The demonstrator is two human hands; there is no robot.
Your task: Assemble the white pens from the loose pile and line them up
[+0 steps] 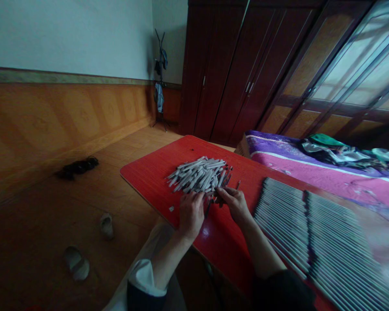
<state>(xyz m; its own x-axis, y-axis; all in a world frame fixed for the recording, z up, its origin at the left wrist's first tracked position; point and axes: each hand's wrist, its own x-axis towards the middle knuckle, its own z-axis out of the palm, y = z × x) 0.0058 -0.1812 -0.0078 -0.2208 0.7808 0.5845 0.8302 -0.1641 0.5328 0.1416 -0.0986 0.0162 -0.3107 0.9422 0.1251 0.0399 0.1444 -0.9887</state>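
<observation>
A loose pile of short grey-white tubes (198, 174) lies on the red table (155, 181). My left hand (190, 214) rests at the pile's near edge with its fingers curled down onto the tubes. My right hand (235, 202) sits just right of it, fingers pinched on a thin dark rod (209, 206) beside several dark thin pieces (226, 176). What the left fingers grip is hidden.
Neat rows of long grey tubes (311, 237) cover the table's right side. A purple-pink bed (314, 170) with clothes lies behind. Slippers (76, 263) and dark shoes (78, 167) are on the floor at left. A dark wardrobe (227, 69) stands at the back.
</observation>
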